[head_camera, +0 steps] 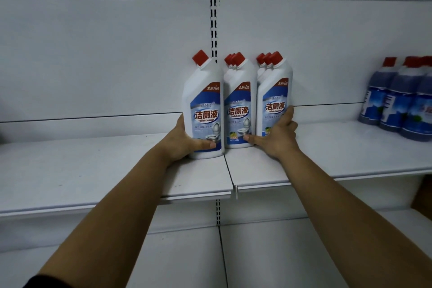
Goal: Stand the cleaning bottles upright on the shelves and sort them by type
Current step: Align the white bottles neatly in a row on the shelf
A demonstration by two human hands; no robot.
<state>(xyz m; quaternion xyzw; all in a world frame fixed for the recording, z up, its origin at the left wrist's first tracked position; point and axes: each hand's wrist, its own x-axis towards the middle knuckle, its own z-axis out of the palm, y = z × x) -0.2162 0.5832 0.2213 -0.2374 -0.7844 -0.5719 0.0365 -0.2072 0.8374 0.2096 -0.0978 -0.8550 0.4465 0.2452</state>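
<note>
White shelf carried upright toilet cleaner bottles grouped centre and blue bottles far right. Left hand gripped the leftmost bottle; right hand lay spread against the rightmost row, sorting apparently near complete.

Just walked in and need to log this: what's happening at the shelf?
A person is lining up white toilet cleaner bottles on the shelf. The left hand grips the leftmost bottle, upright. The right hand is against the right-hand row, thumb touching the middle row. Blue bottles stand apart, far right.
</note>
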